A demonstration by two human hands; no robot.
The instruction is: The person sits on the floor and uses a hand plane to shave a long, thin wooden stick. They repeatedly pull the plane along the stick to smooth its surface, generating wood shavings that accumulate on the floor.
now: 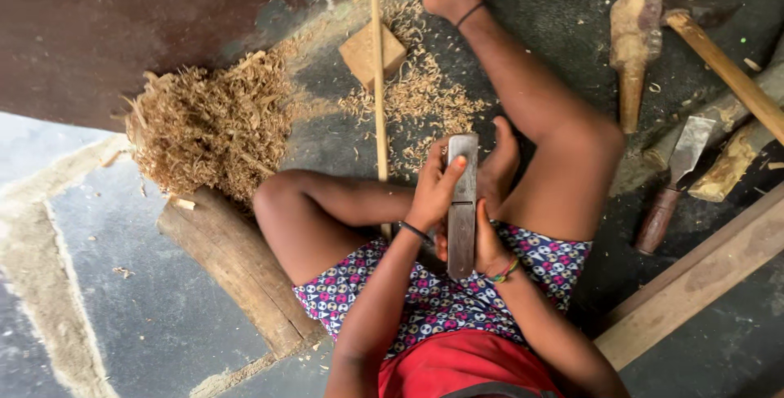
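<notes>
The person sat on the dark floor (163, 316) with bare legs spread, wearing patterned shorts and a red top. At the centre of the frame both hands gripped a long grey wooden hand plane (461, 202) held upright over the lap. The left hand (437, 190) had its fingers wrapped round the plane's upper left side, thumb lying across its face. The right hand (488, 243) was closed on the lower right edge, though most of its fingers were hidden behind the tool, so the grip there looked firm rather than certain.

No container showed; the loose material lay in the open. A large heap of pale wood shavings (208, 124) sat at upper left, and a thinner scatter of curls (420, 96) spread at top centre around a small square wooden block (363, 55). A thin pale wooden stick (377, 80) ran down from the top edge across that block toward the left hand.

A thick rough log (237, 263) lay diagonally under the left thigh. At upper right rested a worn wooden mallet (633, 47), a long wooden handle (727, 67) and a flat-bladed chisel with a reddish handle (674, 177). A pale timber beam (694, 280) crossed the lower right corner, close beside the right knee.
</notes>
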